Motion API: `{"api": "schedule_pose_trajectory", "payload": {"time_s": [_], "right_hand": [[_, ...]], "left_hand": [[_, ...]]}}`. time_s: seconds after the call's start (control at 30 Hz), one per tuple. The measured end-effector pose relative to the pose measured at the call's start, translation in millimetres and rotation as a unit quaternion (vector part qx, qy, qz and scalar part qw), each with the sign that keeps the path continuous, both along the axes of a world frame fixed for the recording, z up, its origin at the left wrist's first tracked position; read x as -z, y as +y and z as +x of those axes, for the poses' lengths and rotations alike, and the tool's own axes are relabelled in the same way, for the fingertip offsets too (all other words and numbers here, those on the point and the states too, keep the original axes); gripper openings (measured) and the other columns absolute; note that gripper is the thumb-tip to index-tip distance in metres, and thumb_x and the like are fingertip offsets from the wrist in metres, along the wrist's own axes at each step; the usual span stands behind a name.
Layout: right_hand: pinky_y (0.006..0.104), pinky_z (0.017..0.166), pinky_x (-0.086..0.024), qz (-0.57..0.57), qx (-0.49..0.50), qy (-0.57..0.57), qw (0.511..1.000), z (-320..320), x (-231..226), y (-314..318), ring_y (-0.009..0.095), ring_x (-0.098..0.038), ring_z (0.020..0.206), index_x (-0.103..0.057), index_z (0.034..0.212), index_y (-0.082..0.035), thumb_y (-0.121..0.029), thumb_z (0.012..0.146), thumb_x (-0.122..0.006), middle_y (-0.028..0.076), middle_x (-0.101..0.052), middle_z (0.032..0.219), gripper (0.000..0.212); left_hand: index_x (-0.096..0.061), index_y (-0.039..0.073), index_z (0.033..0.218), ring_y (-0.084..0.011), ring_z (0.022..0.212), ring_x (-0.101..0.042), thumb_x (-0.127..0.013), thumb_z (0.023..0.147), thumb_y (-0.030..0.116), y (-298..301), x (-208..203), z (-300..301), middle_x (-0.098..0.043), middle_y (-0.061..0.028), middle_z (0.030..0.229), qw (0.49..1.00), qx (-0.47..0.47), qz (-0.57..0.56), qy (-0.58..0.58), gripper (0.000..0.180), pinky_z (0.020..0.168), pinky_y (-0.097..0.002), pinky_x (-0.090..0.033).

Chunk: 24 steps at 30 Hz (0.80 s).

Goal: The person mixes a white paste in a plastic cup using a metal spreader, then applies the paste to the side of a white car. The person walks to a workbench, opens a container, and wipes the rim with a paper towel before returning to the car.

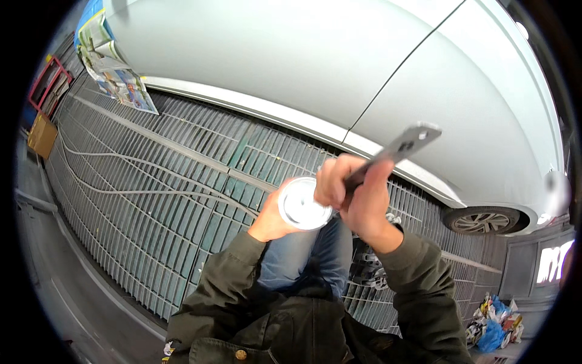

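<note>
My left hand (pixel 270 219) is wrapped round the side of a round can (pixel 298 212) with a silvery rim and a pale top. Whether that top is a lid or the can's contents, I cannot tell. Just right of the can and over its edge, my right hand (pixel 371 206) is closed round a flat grey strip (pixel 414 142) with a hole near its upper end. The strip slants up to the right and is smeared by motion. Its lower end is hidden behind my fingers and the can.
A pale car body (pixel 260 54) spans the far side, its wheel (pixel 482 219) at the right. Printed paper (pixel 115 67) covers its left end. Hoses (pixel 151 192) cross the slatted metal floor (pixel 182 242). A cardboard box (pixel 42 134) sits far left; a rubbish heap (pixel 494 327) lies lower right.
</note>
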State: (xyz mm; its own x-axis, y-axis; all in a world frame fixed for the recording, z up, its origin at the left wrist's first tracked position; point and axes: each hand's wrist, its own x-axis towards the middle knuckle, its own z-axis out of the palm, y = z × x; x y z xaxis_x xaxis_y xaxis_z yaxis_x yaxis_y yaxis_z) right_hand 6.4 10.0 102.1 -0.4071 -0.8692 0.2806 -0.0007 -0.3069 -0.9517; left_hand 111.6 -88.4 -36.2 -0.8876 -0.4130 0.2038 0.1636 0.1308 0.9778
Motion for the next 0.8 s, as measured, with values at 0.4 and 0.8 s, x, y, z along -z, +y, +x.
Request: {"api": "schedule_pose_trajectory", "payload": {"time_s": [0.4,0.8], "right_hand": [[0.0309,0.044,-0.025,-0.075,0.062,-0.048,0.994,6.0,15.9,17.4,0.014,-0.03,0.045,-0.034,0.057,-0.009,-0.081,0.083,-0.023,0.002,-0.032,0.052,0.077],[0.0305,0.045,-0.028,-0.143,0.038,-0.034,0.988,-13.8,0.9,29.7,0.015,-0.034,0.046,-0.037,0.059,-0.007,-0.078,0.085,-0.023,0.002,-0.036,0.054,0.076]], "left_hand": [[-0.055,0.006,0.12,-0.023,0.104,-0.062,-0.087,0.06,0.018,21.2,28.4,-4.5,-0.063,-0.0102,0.112,0.999,-0.026,-0.005,-0.034,0.069,0.089,-0.0341,-0.049],[-0.055,0.004,0.115,-0.0209,0.103,-0.061,-0.087,0.06,0.015,33.1,35.5,-21.9,-0.063,-0.0117,0.11,0.995,-0.088,0.017,-0.04,0.064,0.089,-0.034,-0.049]]}}
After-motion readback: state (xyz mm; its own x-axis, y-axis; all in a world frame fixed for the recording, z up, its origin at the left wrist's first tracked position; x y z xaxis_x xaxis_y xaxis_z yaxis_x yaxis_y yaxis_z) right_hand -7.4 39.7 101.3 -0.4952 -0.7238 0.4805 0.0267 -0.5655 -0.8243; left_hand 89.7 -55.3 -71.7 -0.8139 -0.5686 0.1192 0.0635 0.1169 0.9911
